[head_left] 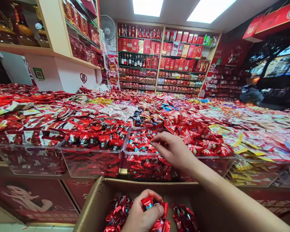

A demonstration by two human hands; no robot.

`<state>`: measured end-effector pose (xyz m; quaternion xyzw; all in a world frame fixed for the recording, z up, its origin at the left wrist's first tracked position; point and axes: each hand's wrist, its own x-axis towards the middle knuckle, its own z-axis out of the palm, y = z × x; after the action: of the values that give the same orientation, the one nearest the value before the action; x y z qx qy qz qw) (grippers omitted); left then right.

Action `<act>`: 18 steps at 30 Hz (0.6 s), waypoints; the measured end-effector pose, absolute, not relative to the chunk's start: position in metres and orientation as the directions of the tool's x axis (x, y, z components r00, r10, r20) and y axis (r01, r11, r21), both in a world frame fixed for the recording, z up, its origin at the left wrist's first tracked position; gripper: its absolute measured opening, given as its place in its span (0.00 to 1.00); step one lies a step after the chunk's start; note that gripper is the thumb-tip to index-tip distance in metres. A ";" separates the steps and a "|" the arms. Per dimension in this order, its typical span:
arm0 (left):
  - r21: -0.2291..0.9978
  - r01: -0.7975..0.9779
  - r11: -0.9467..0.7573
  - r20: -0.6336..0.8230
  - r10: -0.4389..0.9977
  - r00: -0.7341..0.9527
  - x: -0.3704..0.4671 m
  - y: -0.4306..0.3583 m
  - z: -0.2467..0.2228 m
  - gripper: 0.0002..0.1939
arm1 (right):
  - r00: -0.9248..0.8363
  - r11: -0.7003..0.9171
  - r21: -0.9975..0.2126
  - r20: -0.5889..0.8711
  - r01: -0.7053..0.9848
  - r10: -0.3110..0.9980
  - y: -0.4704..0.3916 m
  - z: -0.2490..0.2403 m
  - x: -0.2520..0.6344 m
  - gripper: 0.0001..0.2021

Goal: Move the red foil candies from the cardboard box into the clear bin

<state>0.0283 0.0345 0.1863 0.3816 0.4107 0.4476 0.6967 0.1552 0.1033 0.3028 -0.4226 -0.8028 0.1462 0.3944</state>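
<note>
My left hand (145,214) is inside an open cardboard box (87,206), its fingers closed around several small red-wrapped candies (157,209) with touches of light blue. More red-wrapped candies (118,211) lie in the box on both sides of it. Above a clear plastic bin (147,154) hovers my right hand (172,149), thumb and fingertips brought close together in a pinch. Whatever it may hold is too small to make out. Beneath it are red and light-blue wrapped candies (137,141) filling the bin.
Left of that bin stands another clear bin (91,153) of red and black packets. To the right are larger red packets (207,141) and yellow packets (234,138). Heaps of wrapped sweets cover the counter behind. Shelves (162,58) with bottles and red boxes line the back wall.
</note>
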 end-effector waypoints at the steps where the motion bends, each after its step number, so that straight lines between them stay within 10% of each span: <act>1: 0.877 -0.353 0.326 -0.244 0.935 0.259 0.028 0.035 0.186 0.10 | -0.341 0.595 -0.594 0.491 0.542 0.801 0.087 0.295 0.160 0.06; 9: 0.796 -0.439 0.416 -0.305 0.903 0.303 0.028 0.030 0.203 0.10 | -0.360 0.152 -0.955 0.052 0.256 0.932 0.026 0.207 0.177 0.13; 18: 0.872 -0.371 0.321 -0.257 0.943 0.212 0.037 0.028 0.205 0.14 | -0.193 -0.011 -0.999 -0.002 -0.048 0.981 0.034 0.207 0.190 0.09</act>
<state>0.0366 0.0275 0.2046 0.3440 0.4159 0.4703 0.6982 0.1900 0.0337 0.2070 -0.4383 -0.5321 0.5600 0.4596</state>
